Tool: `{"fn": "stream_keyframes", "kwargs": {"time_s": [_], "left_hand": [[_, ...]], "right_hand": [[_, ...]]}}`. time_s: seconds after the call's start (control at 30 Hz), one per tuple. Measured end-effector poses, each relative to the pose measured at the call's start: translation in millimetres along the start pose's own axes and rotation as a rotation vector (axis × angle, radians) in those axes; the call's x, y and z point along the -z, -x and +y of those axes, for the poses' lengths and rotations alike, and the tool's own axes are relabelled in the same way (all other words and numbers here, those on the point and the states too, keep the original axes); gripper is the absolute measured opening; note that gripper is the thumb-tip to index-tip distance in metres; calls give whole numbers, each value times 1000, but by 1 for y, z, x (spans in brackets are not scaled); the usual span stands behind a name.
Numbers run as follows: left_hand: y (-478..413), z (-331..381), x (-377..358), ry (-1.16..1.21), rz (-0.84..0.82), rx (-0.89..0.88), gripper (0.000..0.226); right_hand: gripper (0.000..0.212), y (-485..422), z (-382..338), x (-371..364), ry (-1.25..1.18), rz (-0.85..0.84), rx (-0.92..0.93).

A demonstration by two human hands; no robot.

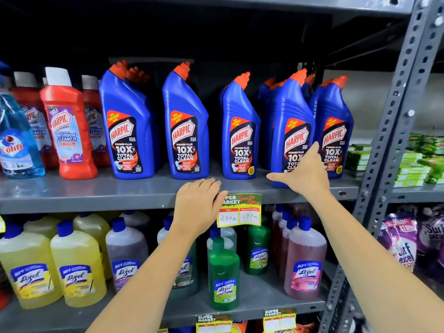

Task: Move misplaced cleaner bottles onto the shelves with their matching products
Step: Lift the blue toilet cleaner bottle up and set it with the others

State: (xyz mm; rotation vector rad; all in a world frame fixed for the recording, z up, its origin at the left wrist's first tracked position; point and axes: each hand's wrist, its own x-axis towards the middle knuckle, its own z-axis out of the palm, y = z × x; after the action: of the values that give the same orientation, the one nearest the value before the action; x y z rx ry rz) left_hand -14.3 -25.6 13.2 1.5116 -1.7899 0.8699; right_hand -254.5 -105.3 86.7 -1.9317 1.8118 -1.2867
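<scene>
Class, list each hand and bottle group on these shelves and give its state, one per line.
Left hand: open, flat on the shelf edge.
Right hand: open, against a blue Harpic bottle.
Blue Harpic bottles: upright, capped.
Red Harpic bottles: upright, capped.
Lizol bottles: upright, capped.

Bright frontal light — dark shelf recess, wide-angle bending at edges.

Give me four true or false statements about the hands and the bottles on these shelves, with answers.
1. The right hand touches a blue Harpic bottle. True.
2. The left hand holds a yellow bottle. False: it rests empty on the shelf edge.
3. The price tag hangs beside the left hand. True.
4. The green Lizol bottle stands on the upper shelf. False: it stands on the lower shelf.
</scene>
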Motion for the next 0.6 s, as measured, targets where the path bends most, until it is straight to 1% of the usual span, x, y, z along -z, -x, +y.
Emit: {"fn": "stream_keyframes", "kwargs": {"time_s": [0.13,0.37,0.47,0.6], "left_hand": [[1,-1,-1,-4,13,4,43],[0,0,-1,-18,34,4,42],[0,-1,-1,-9,26,6,43],[0,0,-1,-5,15,13,42]], "right_hand": [[135,-6,0,-10,12,49,1],[128,-17,-3,-27,82,129,-8],[127,-21,-1,-32,77,126,-10],[128,-27,2,-32,9,74,-13]]}}
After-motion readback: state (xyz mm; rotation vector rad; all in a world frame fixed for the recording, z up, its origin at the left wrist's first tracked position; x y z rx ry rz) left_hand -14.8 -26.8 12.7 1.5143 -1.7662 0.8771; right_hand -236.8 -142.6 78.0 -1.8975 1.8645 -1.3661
